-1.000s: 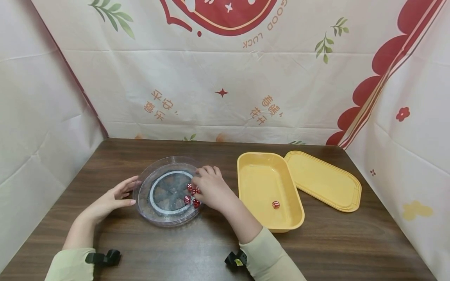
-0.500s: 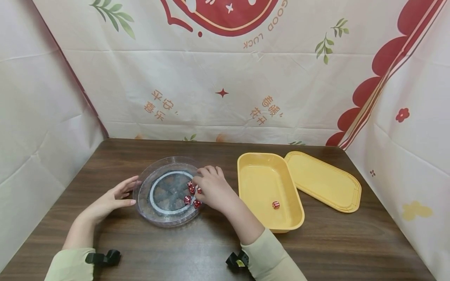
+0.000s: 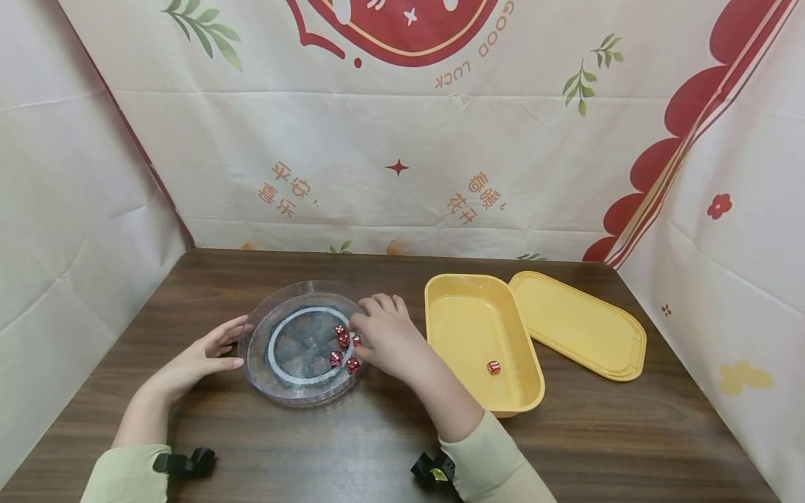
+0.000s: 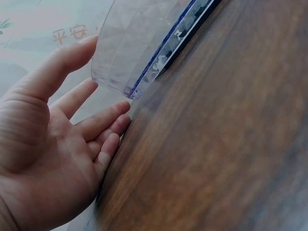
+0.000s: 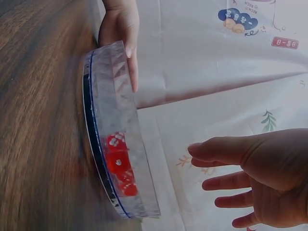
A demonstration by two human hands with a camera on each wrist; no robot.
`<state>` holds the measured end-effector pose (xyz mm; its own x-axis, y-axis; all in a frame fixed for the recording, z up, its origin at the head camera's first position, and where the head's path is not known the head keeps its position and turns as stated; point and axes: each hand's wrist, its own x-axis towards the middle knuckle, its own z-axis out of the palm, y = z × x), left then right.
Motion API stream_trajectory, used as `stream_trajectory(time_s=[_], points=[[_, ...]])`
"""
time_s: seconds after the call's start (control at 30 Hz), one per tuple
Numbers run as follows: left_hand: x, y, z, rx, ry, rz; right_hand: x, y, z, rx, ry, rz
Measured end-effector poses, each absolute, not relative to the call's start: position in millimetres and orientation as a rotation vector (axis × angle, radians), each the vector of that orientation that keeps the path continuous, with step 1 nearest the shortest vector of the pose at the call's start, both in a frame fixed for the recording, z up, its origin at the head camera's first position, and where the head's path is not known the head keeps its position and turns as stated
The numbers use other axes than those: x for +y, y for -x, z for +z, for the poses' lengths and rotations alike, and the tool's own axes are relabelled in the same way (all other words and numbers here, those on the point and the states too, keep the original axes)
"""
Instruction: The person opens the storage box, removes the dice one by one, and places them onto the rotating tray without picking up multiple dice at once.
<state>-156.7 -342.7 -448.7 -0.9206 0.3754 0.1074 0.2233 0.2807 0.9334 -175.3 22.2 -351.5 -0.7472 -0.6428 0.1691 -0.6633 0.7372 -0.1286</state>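
A clear round plastic dish stands on the table, with several red dice grouped at its right side. My left hand is at the dish's left edge, thumb and fingers spread. In the left wrist view, the thumb of the left hand is at the dish wall, and the lower fingers lie by the tabletop. My right hand hovers by the dish's right rim. Nothing shows between its loosely extended fingers in the right wrist view, where red dice show through the dish wall.
A yellow box to the right of the dish holds one red die. Its flat yellow lid lies beside it, on the far right. Printed cloth surrounds the dark wooden table at the back and sides.
My right hand has drawn back to the right, off the dice. Some dice at the dish's right side have shifted slightly. My left hand keeps its place.
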Motion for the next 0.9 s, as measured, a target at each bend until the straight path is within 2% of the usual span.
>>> stream_trajectory(time_s=[0.9], points=[[-340.5, 155.5, -446.1, 2.404, -0.49, 1.697, 58.4, 169.8, -349.6, -2.738, -1.071, 0.236]])
